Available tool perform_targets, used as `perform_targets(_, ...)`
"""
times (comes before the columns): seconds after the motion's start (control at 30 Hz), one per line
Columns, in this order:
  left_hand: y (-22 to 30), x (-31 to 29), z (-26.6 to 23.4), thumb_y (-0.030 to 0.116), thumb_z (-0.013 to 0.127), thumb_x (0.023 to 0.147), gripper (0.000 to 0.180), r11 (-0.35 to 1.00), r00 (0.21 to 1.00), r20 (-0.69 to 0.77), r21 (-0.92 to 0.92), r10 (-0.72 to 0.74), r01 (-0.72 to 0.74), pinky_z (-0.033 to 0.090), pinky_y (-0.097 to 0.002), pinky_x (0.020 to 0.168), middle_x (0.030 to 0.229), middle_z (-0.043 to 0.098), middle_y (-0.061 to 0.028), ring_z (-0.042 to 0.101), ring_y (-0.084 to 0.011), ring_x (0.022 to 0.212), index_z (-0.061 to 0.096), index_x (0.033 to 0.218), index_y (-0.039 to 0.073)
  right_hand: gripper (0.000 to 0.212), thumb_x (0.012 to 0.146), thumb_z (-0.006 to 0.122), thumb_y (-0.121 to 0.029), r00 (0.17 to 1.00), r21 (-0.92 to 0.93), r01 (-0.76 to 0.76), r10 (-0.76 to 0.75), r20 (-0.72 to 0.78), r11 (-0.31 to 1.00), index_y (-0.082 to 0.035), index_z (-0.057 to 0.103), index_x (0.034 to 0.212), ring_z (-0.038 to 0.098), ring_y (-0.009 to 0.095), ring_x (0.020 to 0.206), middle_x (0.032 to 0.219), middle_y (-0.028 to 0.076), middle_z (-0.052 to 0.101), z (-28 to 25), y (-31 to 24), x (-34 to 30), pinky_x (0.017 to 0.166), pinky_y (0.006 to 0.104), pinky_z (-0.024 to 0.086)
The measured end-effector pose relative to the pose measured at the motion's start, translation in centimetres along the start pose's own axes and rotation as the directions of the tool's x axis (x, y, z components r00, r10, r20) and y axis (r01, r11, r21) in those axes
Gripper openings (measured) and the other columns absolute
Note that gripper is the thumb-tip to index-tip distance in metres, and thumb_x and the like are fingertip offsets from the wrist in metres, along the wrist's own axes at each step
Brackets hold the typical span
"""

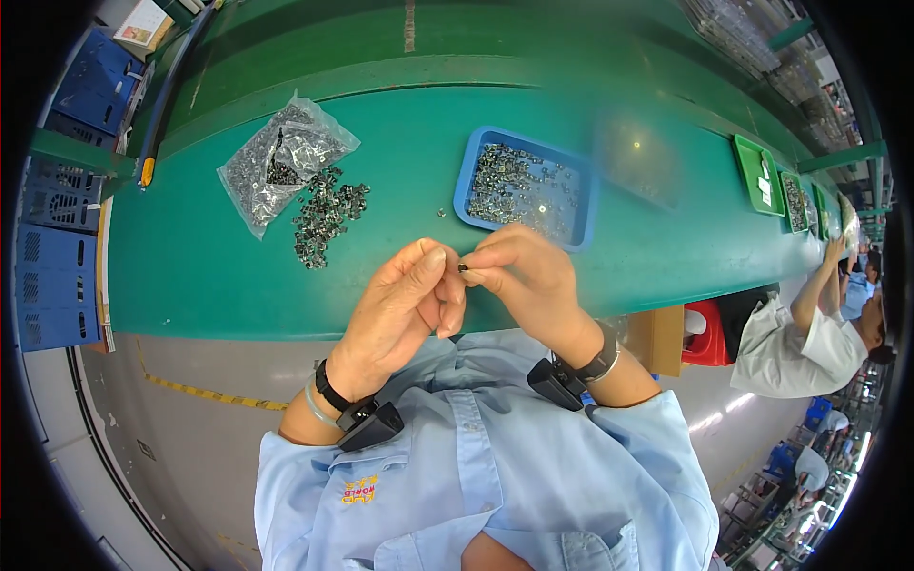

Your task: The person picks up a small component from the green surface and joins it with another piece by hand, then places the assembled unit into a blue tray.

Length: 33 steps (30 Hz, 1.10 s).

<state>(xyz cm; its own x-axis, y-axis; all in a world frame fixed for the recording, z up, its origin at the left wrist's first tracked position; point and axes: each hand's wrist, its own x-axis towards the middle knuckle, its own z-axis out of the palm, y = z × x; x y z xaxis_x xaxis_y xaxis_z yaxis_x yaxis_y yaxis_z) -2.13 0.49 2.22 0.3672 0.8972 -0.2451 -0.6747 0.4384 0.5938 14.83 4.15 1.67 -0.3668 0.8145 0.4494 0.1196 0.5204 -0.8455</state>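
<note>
Above the near edge of the green table [400, 133], my two hands meet fingertip to fingertip. My right hand [538, 285] pinches a tiny black part [463, 268] between thumb and index finger. My left hand [400, 305] is closed beside it, thumb against the fingers; whatever it holds is hidden. Just beyond them stands a blue tray [464, 181] with many small shiny metal parts [505, 181], heaped toward its left side. A loose pile of small black and metal parts [324, 219] lies to the left, by a clear plastic bag [276, 176] of similar pieces. One small part [441, 213] sits alone left of the tray.
Blue crates [57, 276] are stacked at the far left. Farther right along the table are green trays [759, 176]. A co-worker in a pale shirt [804, 347] sits at the right, near a red container [706, 347] and a cardboard box [657, 340].
</note>
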Motion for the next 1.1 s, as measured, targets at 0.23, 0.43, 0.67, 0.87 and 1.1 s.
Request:
perform_targets(0.23, -0.3, -0.1, 0.0, 0.025, 0.053, 0.094, 0.019, 0.998, 1.0, -0.013, 0.064, 0.011, -0.01, 0.037, -0.027, 0.045, 0.069, 0.056, -0.006, 0.052, -0.0143, 0.054, 0.051, 0.094, 0.006, 0.014, 0.076, 0.07, -0.004, 1.0, 0.007, -0.011, 0.011, 0.002, 1.0, -0.007, 0.063, 0.087, 0.06, 0.019, 0.073, 0.08, 0.006, 0.062, -0.1, 0.0, -0.1, 0.062, 0.0288, 0.05)
perform_targets(0.43, -0.7, 0.0, -0.5, 0.021, 0.051, 0.094, 0.016, 0.99, 1.0, 0.01, 0.139, 0.019, -0.02, 0.037, -0.0255, 0.045, 0.069, 0.055, -0.0059, 0.052, -0.0131, 0.054, 0.053, 0.099, 0.005, 0.015, 0.075, 0.07, -0.004, 1.0, -0.093, -0.002, 0.004, 0.022, 0.996, -0.005, 0.062, 0.088, 0.06, 0.021, 0.074, 0.08, 0.006, 0.061, -0.1, -0.1, -0.6, 0.062, 0.03, 0.05)
perform_targets(0.67, -0.6, -0.4, -0.7, 0.02, 0.053, 0.094, 0.017, 0.998, 0.994, -0.109, 0.057, -0.02, 0.026, 0.038, -0.0239, 0.047, 0.071, 0.056, -0.0038, 0.05, -0.0114, 0.054, 0.054, 0.101, 0.005, 0.016, 0.073, 0.071, -0.008, 0.992, -0.544, 0.126, -0.106, 0.067, 0.83, -0.007, 0.063, 0.087, 0.058, 0.026, 0.071, 0.079, 0.007, 0.06, -2.9, 2.0, 1.4, 0.061, 0.0345, 0.047)
perform_targets(0.87, -0.1, -1.5, -2.8, 0.019, 0.053, 0.094, 0.016, 0.999, 0.987, -0.163, 0.045, 0.007, 0.0, 0.037, -0.0232, 0.048, 0.072, 0.055, -0.0032, 0.049, -0.0109, 0.055, 0.054, 0.102, 0.005, 0.018, 0.072, 0.07, -0.011, 0.979, -0.735, 0.179, -0.047, 0.197, 0.654, -0.007, 0.063, 0.088, 0.055, 0.026, 0.077, 0.081, 0.006, 0.057, -3.6, 2.1, 4.7, 0.068, 0.0369, 0.044)
perform_targets(1.1, 0.5, -1.8, -3.9, 0.014, 0.05, 0.094, 0.013, 1.0, 0.987, -0.161, -0.007, 0.009, -0.011, 0.038, -0.0251, 0.045, 0.071, 0.055, -0.0046, 0.049, -0.0122, 0.052, 0.054, 0.102, 0.004, 0.016, 0.071, 0.069, -0.013, 0.859, -0.685, 0.395, 0.019, 0.512, 0.612, -0.009, 0.063, 0.085, 0.051, 0.024, 0.082, 0.084, 0.004, 0.055, 1.0, 1.5, 7.2, 0.076, 0.0343, 0.04)
